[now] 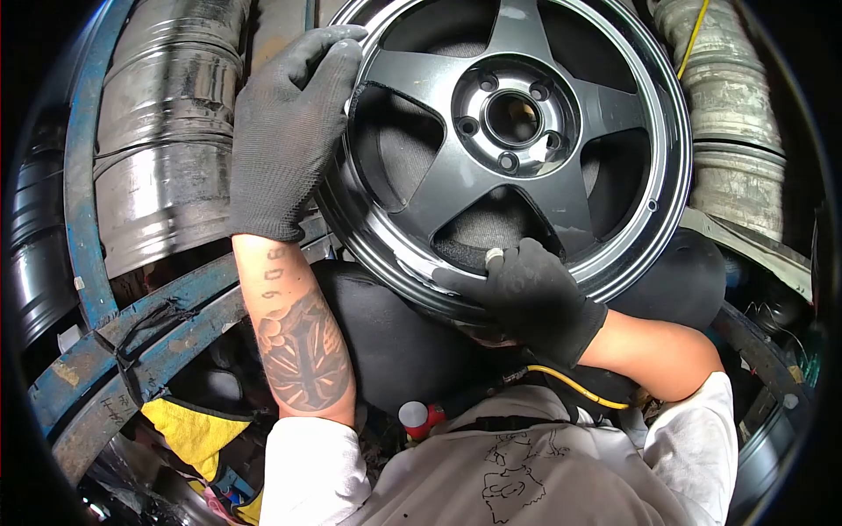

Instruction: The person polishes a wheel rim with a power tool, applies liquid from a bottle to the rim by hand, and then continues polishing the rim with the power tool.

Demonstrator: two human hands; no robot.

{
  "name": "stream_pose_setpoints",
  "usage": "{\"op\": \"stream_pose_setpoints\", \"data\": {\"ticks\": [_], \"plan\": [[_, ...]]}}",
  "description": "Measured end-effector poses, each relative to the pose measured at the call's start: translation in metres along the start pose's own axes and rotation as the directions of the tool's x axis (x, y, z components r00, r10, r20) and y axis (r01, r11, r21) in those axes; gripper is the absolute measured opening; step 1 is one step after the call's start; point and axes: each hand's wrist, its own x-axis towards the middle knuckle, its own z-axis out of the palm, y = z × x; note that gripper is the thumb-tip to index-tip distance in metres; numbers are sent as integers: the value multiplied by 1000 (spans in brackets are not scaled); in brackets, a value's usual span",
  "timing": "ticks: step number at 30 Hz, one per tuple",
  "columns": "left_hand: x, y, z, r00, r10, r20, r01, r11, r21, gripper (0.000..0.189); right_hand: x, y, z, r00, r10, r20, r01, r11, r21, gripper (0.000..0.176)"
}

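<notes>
A dark, glossy five-spoke car wheel rim (456,180) tilts up in front of me, its hub bore and lug holes facing me. At its left edge, my left hand (294,131) in a black knit glove is closed against the outer lip, some fingers hidden. My right hand (535,294), gloved likewise, lies over the lower lip below a spoke opening with its fingers curled. A small pale bit (494,255) shows at those fingers; I cannot tell what it is. Dark textured material shows through the spoke openings.
Metal barrels (171,131) stand at left, with more stacked wheel-like metal (737,123) at right. A worn blue metal frame (167,329) crosses the left side. A yellow cloth (193,430) hangs below it. Near my waist are a yellow hose (574,388) and a red-and-white object (416,417).
</notes>
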Motion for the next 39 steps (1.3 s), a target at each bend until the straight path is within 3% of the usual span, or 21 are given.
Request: {"op": "stream_pose_setpoints", "data": {"ticks": [4,8,11,14,16,18,24,30,33,36,39], "plan": [[-2,9,0,999,-44,29,45,998,-43,37,19,1,8,1000,4,21,-6,997,81,59],[1,13,3,994,-64,87,71,994,-79,37,33,8,12,973,-33,227,25,999,40,84],[1,9,7,998,-41,47,45,997,-71,36,25,6,-5,914,25,406,-44,998,36,60],[2,5,3,999,1,51,-1,1000,1,36,15,14,-21,894,-54,445,4,994,112,57],[1,9,2,995,-66,72,67,998,-10,36,18,17,-5,950,-89,299,24,976,214,57],[2,13,4,990,-95,108,98,995,-25,36,25,16,5,965,-56,256,-33,943,332,60],[3,11,11,988,-71,138,86,990,-111,39,36,10,24,884,18,466,-343,702,624,89],[2,11,3,987,-62,148,70,997,-45,37,15,19,-20,901,-122,416,-66,911,408,66],[2,9,3,991,-33,133,34,999,-8,37,15,19,-14,933,-124,338,-21,919,394,59],[2,12,7,988,-65,143,70,997,-34,37,14,11,10,992,-87,94,41,913,406,55],[1,14,8,985,-78,151,88,994,-61,35,20,21,-14,926,-141,350,-6,922,388,54]]}}
